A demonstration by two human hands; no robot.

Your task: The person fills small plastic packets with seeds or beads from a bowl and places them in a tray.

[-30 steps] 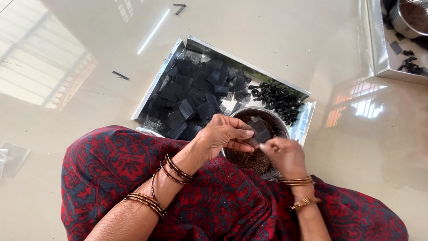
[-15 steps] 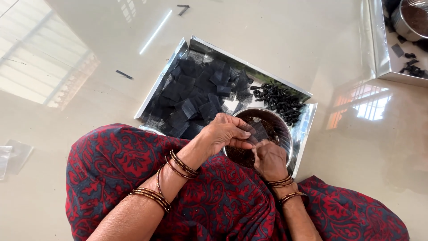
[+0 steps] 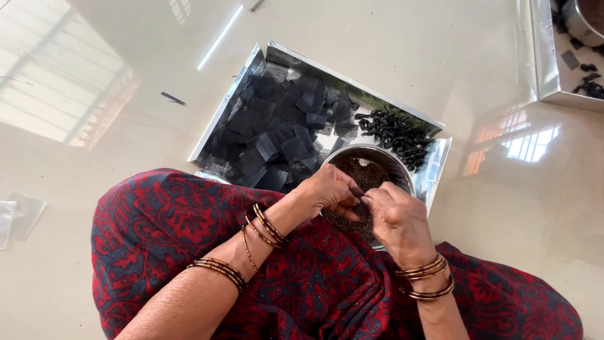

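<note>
My left hand (image 3: pixel 330 191) and my right hand (image 3: pixel 397 219) meet fingertip to fingertip over a round steel bowl (image 3: pixel 397 165) of dark brown grainy stuff. Both pinch one small black square piece (image 3: pixel 360 205) between them, mostly hidden by the fingers. The bowl stands at the near corner of a shiny silver tray (image 3: pixel 270 52). Several black square pieces (image 3: pixel 280 129) fill the tray's left part. A heap of small black rolled bits (image 3: pixel 395 131) lies at its right end, just beyond the bowl. Bangles ring both wrists.
My lap in red and dark blue patterned cloth (image 3: pixel 163 220) fills the foreground. A second silver tray (image 3: pixel 546 56) with a steel vessel and black bits sits at the top right. A clear plastic sheet (image 3: pixel 19 214) lies on the glossy beige floor (image 3: pixel 126 75) at left.
My right hand has come up from the bowl's near rim to meet the left hand's fingertips. The left hand has drawn back from over the bowl toward me.
</note>
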